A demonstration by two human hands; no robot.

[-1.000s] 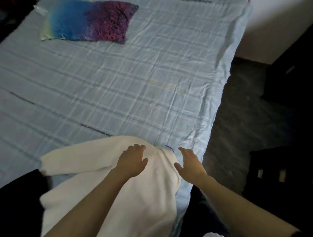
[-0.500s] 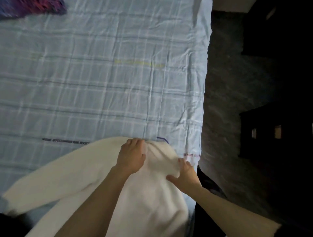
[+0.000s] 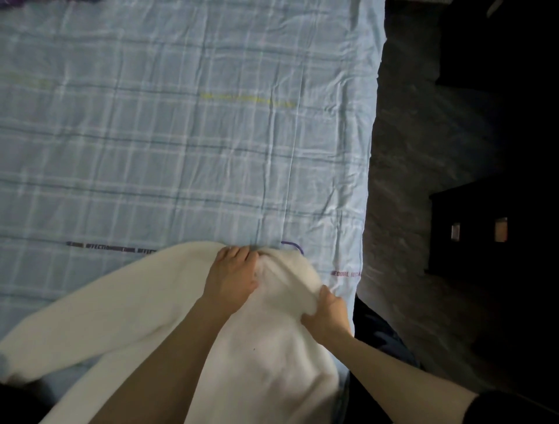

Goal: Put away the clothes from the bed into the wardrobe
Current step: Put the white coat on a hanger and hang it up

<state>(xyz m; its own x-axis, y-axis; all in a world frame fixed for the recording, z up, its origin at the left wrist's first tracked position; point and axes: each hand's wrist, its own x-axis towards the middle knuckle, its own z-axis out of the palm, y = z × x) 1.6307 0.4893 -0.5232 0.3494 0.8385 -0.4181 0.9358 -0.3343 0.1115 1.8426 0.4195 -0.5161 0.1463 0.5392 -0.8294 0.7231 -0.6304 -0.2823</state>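
Cream fleecy garment (image 3: 169, 317) lies at near edge of pale-blue checked bedsheet (image 3: 181, 136). Left hand (image 3: 231, 280) curls over its top fold, right hand (image 3: 328, 314) pinches its right edge. Pickup step; next, probably gather and lift clear, sleeve trailing left.

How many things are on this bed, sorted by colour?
White: 1, a white garment, gripped by left hand and right hand
Purple: 1, a cloth edge at the top
Total: 2, on the blue checked sheet
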